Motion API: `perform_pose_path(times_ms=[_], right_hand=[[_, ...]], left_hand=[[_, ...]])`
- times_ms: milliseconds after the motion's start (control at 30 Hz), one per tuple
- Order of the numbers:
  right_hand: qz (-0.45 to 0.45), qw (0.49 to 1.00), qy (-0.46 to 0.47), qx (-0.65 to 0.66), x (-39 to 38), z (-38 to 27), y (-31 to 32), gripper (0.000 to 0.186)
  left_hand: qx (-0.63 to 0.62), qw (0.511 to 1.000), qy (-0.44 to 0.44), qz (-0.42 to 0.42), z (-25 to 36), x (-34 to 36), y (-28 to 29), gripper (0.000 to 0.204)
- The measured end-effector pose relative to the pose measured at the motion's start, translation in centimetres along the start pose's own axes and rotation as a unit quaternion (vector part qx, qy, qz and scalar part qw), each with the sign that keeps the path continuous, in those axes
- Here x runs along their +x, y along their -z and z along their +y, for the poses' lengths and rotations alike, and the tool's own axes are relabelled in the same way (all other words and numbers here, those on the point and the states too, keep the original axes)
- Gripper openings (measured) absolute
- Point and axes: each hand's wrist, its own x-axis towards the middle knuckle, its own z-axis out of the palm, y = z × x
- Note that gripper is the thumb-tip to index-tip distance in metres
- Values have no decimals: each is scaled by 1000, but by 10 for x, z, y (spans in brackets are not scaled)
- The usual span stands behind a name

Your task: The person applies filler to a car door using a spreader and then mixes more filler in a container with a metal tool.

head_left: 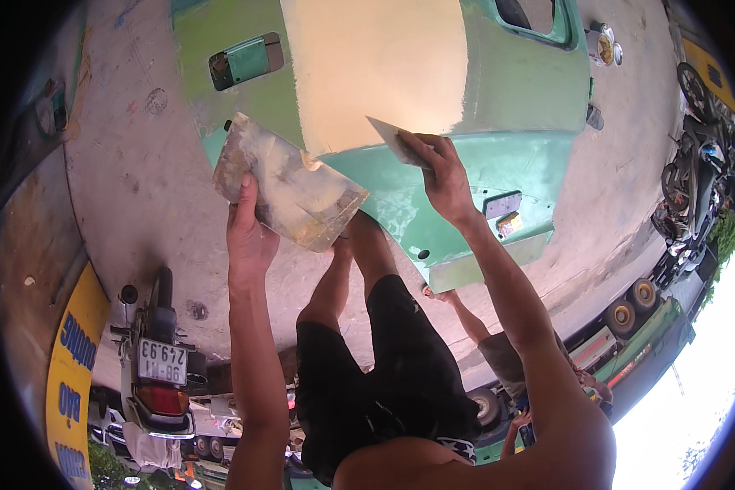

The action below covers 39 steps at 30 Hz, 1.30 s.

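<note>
Head view: the scraper (394,142) juts up-left from the right hand (448,177).

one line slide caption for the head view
Left hand holds a smeared greyish rectangular board, right hand a thin grey blade, near a green panel with a cream patch.

Flat board (279,189): we see a thin, stiff sheet, metal or plastic we cannot tell, its face rough with cream smears.
Scraper (392,139): we take its thin blade for metal, dull and flat.
Cream patch (380,65): we find it matt and mostly even, ragged along its edges.
Green panel (523,90): we see a dull, matt, smooth coat.
Turquoise ledge (506,163): to us, smooth paint with a soft gloss.
Ground (131,188): we see rough, matt concrete, stained.
Shorts (335,408): we see matt cloth, pale-flecked.
Tail lamp (162,400): we see glossy red plastic.
</note>
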Motion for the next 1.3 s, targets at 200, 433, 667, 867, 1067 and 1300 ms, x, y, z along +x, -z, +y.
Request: perform_pose_path(times_ms=[200, 433, 667, 867, 1067, 1300], right_hand=[[120, 753, -174, 623, 27, -126, 37, 29], [-244, 912, -174, 280, 2, -111, 35, 47], [-184, 870, -269, 371, 19, -136, 10, 34], [-104, 709, -321, 619, 71, -122, -27, 33], [-100, 986, 68, -115, 146, -80, -102, 43], [-12, 889, 241, -388, 178, -52, -161, 53]], left_hand=[[-55, 998, 3, 44, -32, -6, -37, 53], [-8, 992, -90, 88, 27, 3, -23, 47], [343, 846, -392, 115, 36, -13, -37, 28], [670, 720, -181, -1, 46, -41, -9, 25], [701, 708, -50, 66, 13, -77, 90, 41], [421, 867, -117, 239, 16, -99, 114, 49]])
